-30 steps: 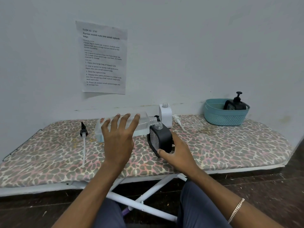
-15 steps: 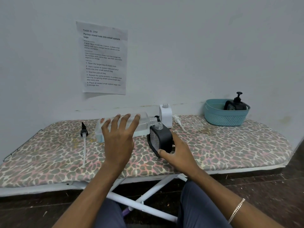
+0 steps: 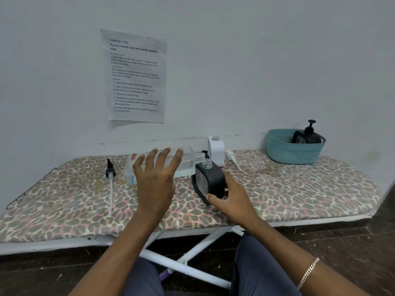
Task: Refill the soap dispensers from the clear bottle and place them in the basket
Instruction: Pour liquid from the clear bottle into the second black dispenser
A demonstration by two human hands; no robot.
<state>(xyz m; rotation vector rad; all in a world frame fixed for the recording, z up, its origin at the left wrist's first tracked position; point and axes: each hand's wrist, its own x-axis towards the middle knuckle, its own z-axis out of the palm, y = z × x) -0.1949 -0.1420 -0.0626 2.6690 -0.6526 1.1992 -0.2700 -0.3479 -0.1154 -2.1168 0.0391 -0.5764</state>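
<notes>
A clear bottle [image 3: 188, 159] lies sideways, its open neck by the mouth of a black soap dispenser [image 3: 210, 182] that leans toward it. My left hand [image 3: 157, 178] holds the bottle, fingers spread over its top; the thumb is hidden. My right hand [image 3: 232, 201] grips the black dispenser, thumb on its front lower edge. Behind stands a white dispenser [image 3: 216, 149] with no pump. At the far right, a teal basket [image 3: 284, 153] holds another black dispenser [image 3: 307, 136] with its pump on.
A black pump with a long white tube [image 3: 110, 180] lies on the left of the leopard-print ironing board [image 3: 299, 189]. A white pump [image 3: 233, 159] lies right of the white dispenser. The wall runs along the board's far edge.
</notes>
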